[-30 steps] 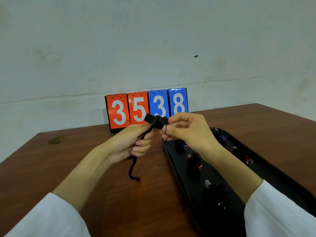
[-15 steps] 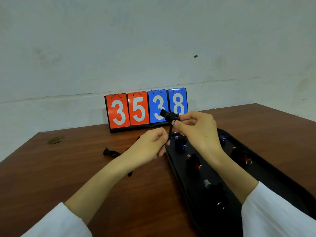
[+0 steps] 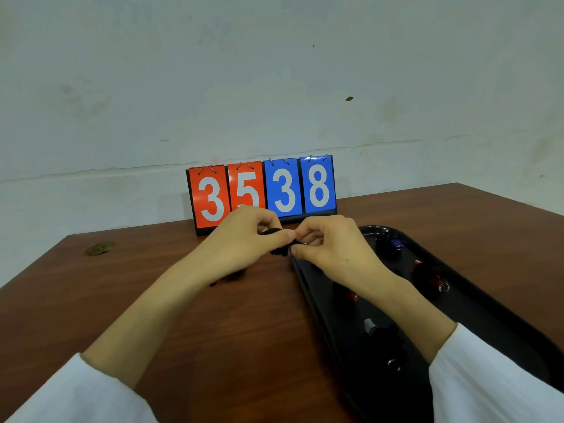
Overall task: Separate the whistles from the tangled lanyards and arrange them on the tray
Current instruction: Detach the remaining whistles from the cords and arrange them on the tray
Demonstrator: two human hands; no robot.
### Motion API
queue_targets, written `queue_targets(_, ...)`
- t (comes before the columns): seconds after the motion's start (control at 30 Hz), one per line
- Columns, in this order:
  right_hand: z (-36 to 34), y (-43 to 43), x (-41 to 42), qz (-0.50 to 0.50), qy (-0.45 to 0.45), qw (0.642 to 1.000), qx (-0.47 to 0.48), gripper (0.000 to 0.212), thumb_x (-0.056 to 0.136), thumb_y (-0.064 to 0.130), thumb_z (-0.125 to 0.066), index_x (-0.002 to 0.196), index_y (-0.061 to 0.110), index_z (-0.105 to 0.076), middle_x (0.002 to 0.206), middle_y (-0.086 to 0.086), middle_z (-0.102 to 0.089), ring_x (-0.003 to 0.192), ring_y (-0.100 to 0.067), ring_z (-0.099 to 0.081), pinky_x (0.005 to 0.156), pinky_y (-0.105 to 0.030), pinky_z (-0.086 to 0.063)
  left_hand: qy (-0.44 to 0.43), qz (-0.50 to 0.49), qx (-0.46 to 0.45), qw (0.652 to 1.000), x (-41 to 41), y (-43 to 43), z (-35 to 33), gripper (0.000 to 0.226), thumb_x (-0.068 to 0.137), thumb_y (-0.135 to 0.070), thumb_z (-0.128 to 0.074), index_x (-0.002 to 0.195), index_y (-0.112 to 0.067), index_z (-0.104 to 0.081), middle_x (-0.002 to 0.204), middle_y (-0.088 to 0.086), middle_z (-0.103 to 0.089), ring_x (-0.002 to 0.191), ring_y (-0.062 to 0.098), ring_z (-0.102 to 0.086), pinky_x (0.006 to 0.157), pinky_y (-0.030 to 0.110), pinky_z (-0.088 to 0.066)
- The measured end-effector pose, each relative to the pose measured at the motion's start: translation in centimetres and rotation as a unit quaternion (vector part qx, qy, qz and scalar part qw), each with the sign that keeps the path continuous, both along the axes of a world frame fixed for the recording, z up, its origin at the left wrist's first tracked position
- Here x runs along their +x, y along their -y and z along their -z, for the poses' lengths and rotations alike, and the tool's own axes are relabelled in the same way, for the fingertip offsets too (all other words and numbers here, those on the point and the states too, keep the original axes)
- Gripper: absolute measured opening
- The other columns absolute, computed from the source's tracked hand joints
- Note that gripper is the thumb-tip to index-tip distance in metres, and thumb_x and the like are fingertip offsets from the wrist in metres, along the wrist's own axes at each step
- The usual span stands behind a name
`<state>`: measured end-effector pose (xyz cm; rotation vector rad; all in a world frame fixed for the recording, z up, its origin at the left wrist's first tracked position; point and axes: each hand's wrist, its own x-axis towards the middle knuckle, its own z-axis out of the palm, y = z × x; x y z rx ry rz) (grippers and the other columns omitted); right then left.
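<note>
My left hand (image 3: pixel 247 239) and my right hand (image 3: pixel 329 245) meet over the table, just left of the black tray's (image 3: pixel 500 319) far corner. Between their fingertips sits a black whistle (image 3: pixel 279 250) with its black lanyard (image 3: pixel 270 231); my left fingers pinch the cord, my right fingers pinch the whistle's metal ring end. More black cord (image 3: pixel 227 277) lies on the wood under my left wrist. On the tray lie several whistles: a blue one (image 3: pixel 396 244), a red one (image 3: pixel 433 280), another red one (image 3: pixel 351 296) partly hidden by my right wrist, and a dark one (image 3: pixel 381 334).
A flip scoreboard (image 3: pixel 262 190) reading 3 5 3 8 stands at the table's back edge against the wall. A small brownish mark (image 3: pixel 99 248) sits at the far left of the brown table (image 3: pixel 152 300). The tray runs along the right side.
Both hands have dropped lower, toward the table, and closed in on each other. The whistle, held up in front of the scoreboard before, now sits low between the fingertips.
</note>
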<state>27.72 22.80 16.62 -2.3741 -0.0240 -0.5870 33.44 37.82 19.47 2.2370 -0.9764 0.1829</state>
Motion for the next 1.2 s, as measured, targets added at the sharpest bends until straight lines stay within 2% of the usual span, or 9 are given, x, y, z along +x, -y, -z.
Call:
queue_targets(0.13, 0.0, -0.1, -0.1, -0.039, -0.013, 0.999, 0.011, 0.018, 0.077, 0.02, -0.072, 0.094, 0.016, -0.068, 0.084, 0.004, -0.068, 0.08, -0.007, -0.064, 0.081, -0.025, -0.054, 0.009, -0.011, 0.021, 1.0, 0.8, -0.7, -0.1, 0.025, 0.079, -0.043, -0.065, 0.072, -0.019, -0.068, 0.071, 0.001, -0.065, 0.071, 0.019, -0.062, 0.068, 0.036, -0.052)
queue_targets(0.3, -0.3, -0.3, -0.5, -0.13, -0.06, 0.988, 0.061, 0.011, 0.078, 0.012, -0.071, 0.087, 0.018, -0.066, 0.076, 0.002, -0.07, 0.071, -0.006, -0.068, 0.075, -0.018, -0.055, -0.028, -0.011, -0.015, 0.999, 1.5, -1.0, 0.0, 0.02, 0.074, -0.039, -0.071, 0.074, -0.023, -0.061, 0.077, -0.005, -0.065, 0.073, 0.005, -0.06, 0.064, 0.017, -0.045)
queue_targets(0.47, -1.1, -0.2, -0.8, -0.19, -0.075, 0.963, 0.177, 0.01, 0.079, 0.002, -0.068, 0.086, 0.009, -0.066, 0.079, -0.01, -0.072, 0.072, -0.017, -0.071, 0.072, -0.025, -0.058, -0.152, 0.002, -0.079, 0.985, 2.2, -1.6, 0.1, 0.034, 0.071, -0.048, -0.065, 0.075, -0.015, -0.063, 0.08, -0.009, -0.066, 0.085, 0.007, -0.061, 0.079, 0.028, -0.047)
queue_targets(0.53, -1.2, -0.2, -0.9, -0.202, -0.083, 0.953, 0.212, 0.01, 0.08, 0.0, -0.067, 0.087, 0.007, -0.065, 0.078, -0.009, -0.072, 0.073, -0.018, -0.071, 0.071, -0.026, -0.058, -0.216, 0.025, -0.069, 0.974, 2.0, -1.8, 0.3, 0.037, 0.076, -0.047, -0.061, 0.074, -0.01, -0.061, 0.067, -0.005, -0.062, 0.063, 0.015, -0.054, 0.062, 0.027, -0.044)
queue_targets(0.6, -1.4, -0.2, -1.0, -0.201, -0.086, 0.946, 0.241, 0.01, 0.08, 0.0, -0.066, 0.086, 0.008, -0.065, 0.076, -0.007, -0.072, 0.072, -0.017, -0.071, 0.07, -0.025, -0.058, -0.276, 0.061, -0.07, 0.957, 1.6, -1.7, 0.7, 0.03, 0.092, -0.03, -0.052, 0.082, -0.002, -0.057, 0.053, -0.007, -0.05, 0.044, 0.013, -0.033, 0.043, 0.023, -0.027)
queue_targets(0.77, -1.5, 0.1, -1.0, -0.166, -0.072, 0.92, 0.348, 0.01, 0.08, 0.002, -0.066, 0.089, 0.007, -0.064, 0.078, -0.012, -0.072, 0.07, -0.019, -0.07, 0.069, -0.028, -0.059, -0.377, 0.071, -0.115, 0.916, 0.3, -0.2, 1.8, 0.036, 0.099, -0.022, -0.037, 0.066, -0.012, -0.044, 0.05, -0.003, -0.032, 0.04, 0.007, -0.022, 0.042, 0.021, -0.014)
queue_targets(0.87, -1.4, 0.2, -0.8, -0.128, -0.051, 0.918, 0.372, 0.01, 0.08, 0.002, -0.067, 0.086, 0.008, -0.063, 0.073, -0.01, -0.072, 0.067, -0.018, -0.07, 0.068, -0.027, -0.059, -0.364, 0.068, -0.115, 0.922, -0.2, 0.5, 2.2, 0.037, 0.098, -0.028, -0.037, 0.066, -0.014, -0.046, 0.05, -0.003, -0.03, 0.04, 0.008, -0.021, 0.042, 0.022, -0.013)
queue_targets(0.97, -1.2, 0.4, -0.4, -0.081, -0.024, 0.93, 0.357, 0.011, 0.079, 0.003, -0.068, 0.083, 0.012, -0.063, 0.069, -0.005, -0.072, 0.065, -0.015, -0.07, 0.066, -0.025, -0.059, -0.325, 0.036, -0.121, 0.937, -0.1, 1.0, 2.4, 0.032, 0.1, -0.036, -0.035, 0.083, -0.013, -0.05, 0.049, -0.003, -0.033, 0.038, 0.008, -0.023, 0.04, 0.021, -0.016)
queue_targets(1.2, -0.6, 0.9, 0.2, 0.024, 0.028, 0.956, 0.292, 0.012, 0.079, 0.008, -0.07, 0.077, 0.017, -0.063, 0.072, -0.005, -0.07, 0.067, -0.017, -0.07, 0.07, -0.03, -0.058, -0.21, 0.028, -0.075, 0.974, 0.1, 1.2, 2.5, 0.021, 0.097, -0.028, -0.046, 0.095, -0.013, -0.06, 0.054, -0.005, -0.043, 0.036, 0.003, -0.033, 0.039, 0.017, -0.028)
